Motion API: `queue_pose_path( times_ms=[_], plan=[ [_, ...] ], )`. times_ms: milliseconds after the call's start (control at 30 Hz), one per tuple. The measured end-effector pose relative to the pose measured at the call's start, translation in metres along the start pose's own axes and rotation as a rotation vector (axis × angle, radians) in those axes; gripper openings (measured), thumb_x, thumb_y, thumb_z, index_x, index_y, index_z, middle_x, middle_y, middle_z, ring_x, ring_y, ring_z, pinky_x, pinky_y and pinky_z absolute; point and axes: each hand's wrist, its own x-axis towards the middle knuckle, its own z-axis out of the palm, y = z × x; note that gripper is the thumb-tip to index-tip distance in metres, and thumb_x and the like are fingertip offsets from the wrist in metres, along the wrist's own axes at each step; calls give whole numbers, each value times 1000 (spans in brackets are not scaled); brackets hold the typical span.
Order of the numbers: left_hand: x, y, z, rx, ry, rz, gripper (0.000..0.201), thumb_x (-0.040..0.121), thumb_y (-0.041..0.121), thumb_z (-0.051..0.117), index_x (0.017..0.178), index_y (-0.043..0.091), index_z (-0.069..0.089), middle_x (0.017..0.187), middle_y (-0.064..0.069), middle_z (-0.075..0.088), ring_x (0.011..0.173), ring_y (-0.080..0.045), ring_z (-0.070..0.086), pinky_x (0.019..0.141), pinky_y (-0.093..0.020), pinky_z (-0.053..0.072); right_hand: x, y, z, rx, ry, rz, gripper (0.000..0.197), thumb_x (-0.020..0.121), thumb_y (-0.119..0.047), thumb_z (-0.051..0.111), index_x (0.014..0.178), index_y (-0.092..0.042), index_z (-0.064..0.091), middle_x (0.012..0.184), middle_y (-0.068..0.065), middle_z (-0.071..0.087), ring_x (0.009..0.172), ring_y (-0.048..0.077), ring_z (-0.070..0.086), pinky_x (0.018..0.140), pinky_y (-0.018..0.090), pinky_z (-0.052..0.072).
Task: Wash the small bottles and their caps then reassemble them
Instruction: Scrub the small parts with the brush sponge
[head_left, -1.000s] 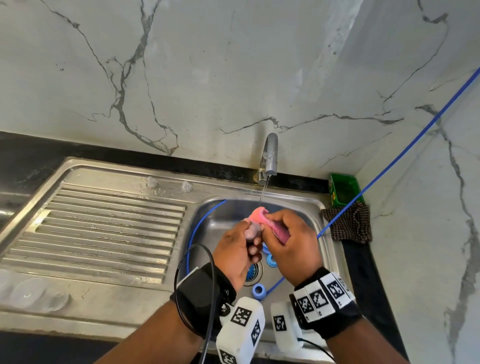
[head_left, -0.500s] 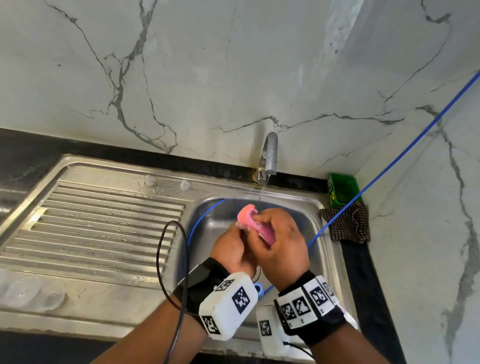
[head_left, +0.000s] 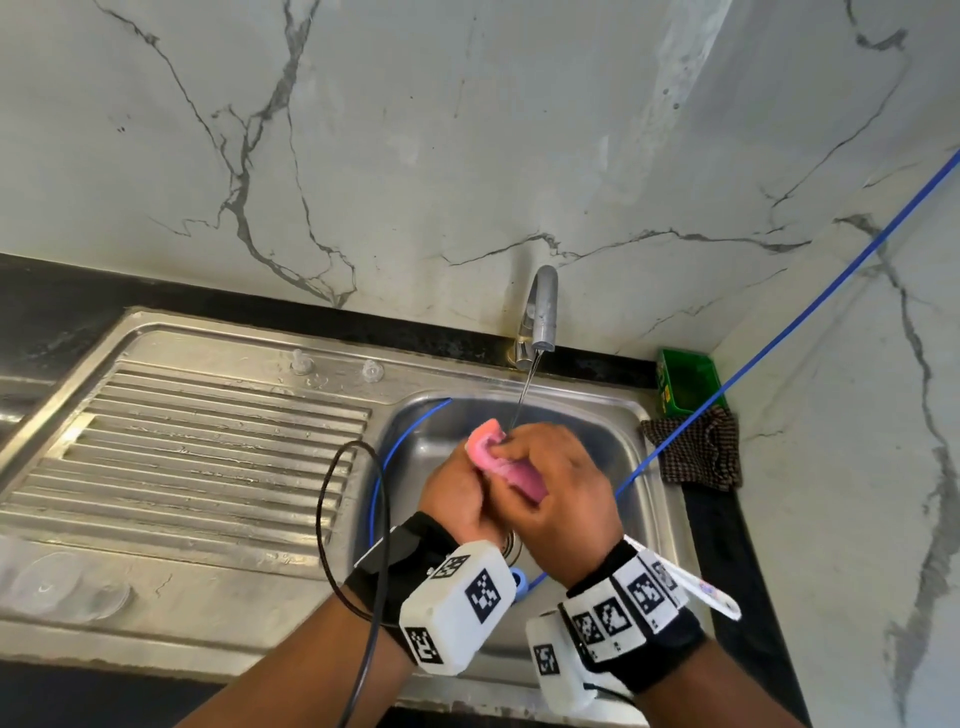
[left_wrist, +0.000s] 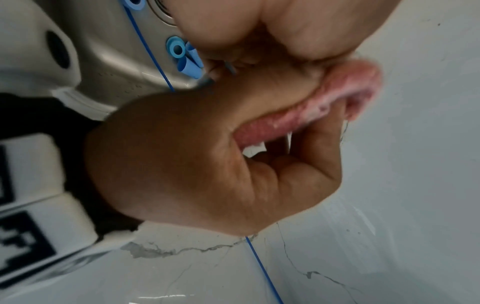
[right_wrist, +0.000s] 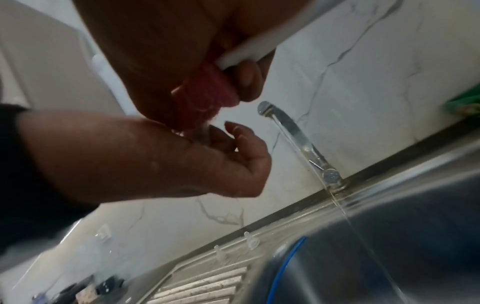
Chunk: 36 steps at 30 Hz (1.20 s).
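- A pink sponge (head_left: 506, 465) is gripped by the right hand (head_left: 558, 483), fingers curled round it, over the sink (head_left: 631, 410) under a thin stream from the tap (head_left: 543, 312).
- The left hand (head_left: 457, 493) is curled against the sponge; a small bottle is presumably pinched inside it, but none can be made out, so its hold cannot be told.
- Blue caps (left_wrist: 182, 54) lie on the sink floor near the drain, and one (head_left: 519, 581) shows at 6 o'clock of the hands.
- A loose cap could be washed or knocked toward the drain if the water pools or a wrist dips.
- A soapy bottle could slip from wet fingers during scrubbing.
- Two clear small parts (head_left: 332, 366) stand on the sink ledge at 10 o'clock; they could be tipped by a passing arm or the dangling black cable (head_left: 332, 519).
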Motion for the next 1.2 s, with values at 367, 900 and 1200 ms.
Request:
queue_pose_path(
  times_ms=[367, 900, 1200],
  plan=[
    [7, -3, 0, -4, 19, 5, 15, 94, 25, 61, 97, 10, 62, 89, -14, 61, 87, -28, 60, 79, -40, 48, -5, 11, 0, -71, 23, 56, 18, 82, -31, 65, 95, -19, 68, 99, -7, 69, 93, 14, 63, 70, 30, 53],
    [9, -13, 0, 93, 137, 134, 10, 96, 15, 60, 89, 15, 68, 80, -6, 65, 75, -16, 64, 63, -29, 46, 4, 8, -5, -3, 19, 120, 17, 84, -34, 63, 99, -27, 63, 94, -9, 67, 89, 11, 62, 72, 25, 52],
    [4, -10, -1, 284, 125, 213, 26, 105, 18, 49, 92, 5, 67, 73, -7, 68, 72, -16, 65, 71, -31, 49, 7, 1, -6, -8, -53, 15, 20, 86, -33, 64, 95, -16, 70, 95, -4, 68, 89, 15, 64, 72, 31, 54]
  ],
)
